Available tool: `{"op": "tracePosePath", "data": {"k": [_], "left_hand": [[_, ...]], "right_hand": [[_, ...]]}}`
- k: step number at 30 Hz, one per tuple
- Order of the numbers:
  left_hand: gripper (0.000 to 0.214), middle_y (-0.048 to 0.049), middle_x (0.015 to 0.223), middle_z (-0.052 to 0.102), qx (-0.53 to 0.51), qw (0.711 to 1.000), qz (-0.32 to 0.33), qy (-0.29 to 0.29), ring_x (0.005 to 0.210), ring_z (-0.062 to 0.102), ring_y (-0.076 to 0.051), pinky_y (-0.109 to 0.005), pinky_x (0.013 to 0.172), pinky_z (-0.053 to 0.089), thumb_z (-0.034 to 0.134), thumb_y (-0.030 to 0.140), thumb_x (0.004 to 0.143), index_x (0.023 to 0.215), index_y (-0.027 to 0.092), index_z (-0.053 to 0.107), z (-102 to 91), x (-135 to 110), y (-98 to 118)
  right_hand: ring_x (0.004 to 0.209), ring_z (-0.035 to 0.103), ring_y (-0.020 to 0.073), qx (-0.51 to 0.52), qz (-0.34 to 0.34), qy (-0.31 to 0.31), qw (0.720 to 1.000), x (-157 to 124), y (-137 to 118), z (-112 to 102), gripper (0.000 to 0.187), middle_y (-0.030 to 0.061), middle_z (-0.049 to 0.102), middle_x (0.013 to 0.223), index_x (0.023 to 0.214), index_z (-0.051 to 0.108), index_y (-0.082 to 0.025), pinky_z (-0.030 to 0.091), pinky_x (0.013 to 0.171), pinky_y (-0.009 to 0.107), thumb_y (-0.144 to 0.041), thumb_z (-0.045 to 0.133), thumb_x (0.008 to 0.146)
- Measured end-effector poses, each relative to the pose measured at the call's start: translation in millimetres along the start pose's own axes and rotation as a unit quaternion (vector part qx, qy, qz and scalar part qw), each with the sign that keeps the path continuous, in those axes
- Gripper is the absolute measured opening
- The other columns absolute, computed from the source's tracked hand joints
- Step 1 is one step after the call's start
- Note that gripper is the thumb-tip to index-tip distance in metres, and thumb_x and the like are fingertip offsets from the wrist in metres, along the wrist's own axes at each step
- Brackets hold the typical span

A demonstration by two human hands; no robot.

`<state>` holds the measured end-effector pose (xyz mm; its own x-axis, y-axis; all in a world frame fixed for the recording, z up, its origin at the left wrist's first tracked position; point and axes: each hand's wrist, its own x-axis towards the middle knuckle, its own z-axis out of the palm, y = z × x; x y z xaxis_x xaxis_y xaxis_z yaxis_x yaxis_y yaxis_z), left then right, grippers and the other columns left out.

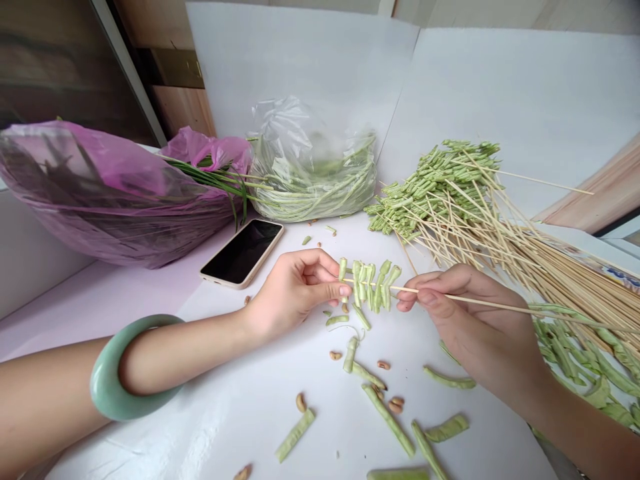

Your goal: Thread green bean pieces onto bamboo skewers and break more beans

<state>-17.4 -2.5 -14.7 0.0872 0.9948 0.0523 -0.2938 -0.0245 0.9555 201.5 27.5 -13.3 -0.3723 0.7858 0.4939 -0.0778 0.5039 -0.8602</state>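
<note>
Pinched in my right hand is a thin bamboo skewer that slants slightly across the middle of the view. Several short green bean pieces are threaded crosswise near its left end. The thumb and fingers of my left hand close on the leftmost bean piece at the skewer's tip. A pale green bangle circles my left wrist. Below the hands, loose bean pieces and brown beans lie scattered on the white table surface.
A pile of filled skewers stands at back right, beside many bare bamboo skewers. Loose bean pods lie at the right. Behind are a clear bag of long beans, a purple bag and a phone.
</note>
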Motion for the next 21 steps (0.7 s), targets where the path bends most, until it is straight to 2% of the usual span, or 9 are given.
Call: {"op": "tracePosePath", "data": {"k": [9, 13, 21], "left_hand": [[0.033, -0.0015, 0.056, 0.070, -0.065, 0.996, -0.051, -0.011, 0.051, 0.065, -0.010, -0.018, 0.052, 0.053, 0.090, 0.016, 0.056, 0.067, 0.010, 0.060, -0.4, -0.7, -0.9], [0.033, -0.0032, 0.056, 0.071, -0.098, 0.992, -0.076, -0.026, 0.050, 0.065, -0.010, -0.017, 0.051, 0.052, 0.091, 0.015, 0.054, 0.063, 0.010, 0.060, -0.1, -0.1, -2.1], [0.032, -0.0028, 0.056, 0.070, -0.098, 0.991, -0.089, -0.026, 0.049, 0.064, -0.011, -0.018, 0.050, 0.049, 0.090, 0.011, 0.052, 0.060, 0.010, 0.059, 0.2, -0.5, -2.2]], "right_hand": [[0.067, 0.069, 0.0158, 0.075, 0.068, 0.002, 0.995, 2.9, -0.9, 3.8, 0.006, 0.0001, 0.074, 0.076, 0.076, 0.074, -0.030, 0.058, 0.070, 0.029, -0.034, 0.077, 0.081], [0.065, 0.069, 0.0154, 0.086, 0.077, 0.006, 0.993, 4.6, -2.4, 5.5, 0.007, 0.0000, 0.074, 0.073, 0.075, 0.075, -0.030, 0.059, 0.070, 0.028, -0.035, 0.079, 0.078], [0.065, 0.069, 0.0155, 0.098, 0.092, -0.002, 0.991, 4.9, -4.4, 6.9, 0.010, 0.0008, 0.074, 0.072, 0.071, 0.074, -0.029, 0.059, 0.068, 0.029, -0.034, 0.081, 0.075]]}}
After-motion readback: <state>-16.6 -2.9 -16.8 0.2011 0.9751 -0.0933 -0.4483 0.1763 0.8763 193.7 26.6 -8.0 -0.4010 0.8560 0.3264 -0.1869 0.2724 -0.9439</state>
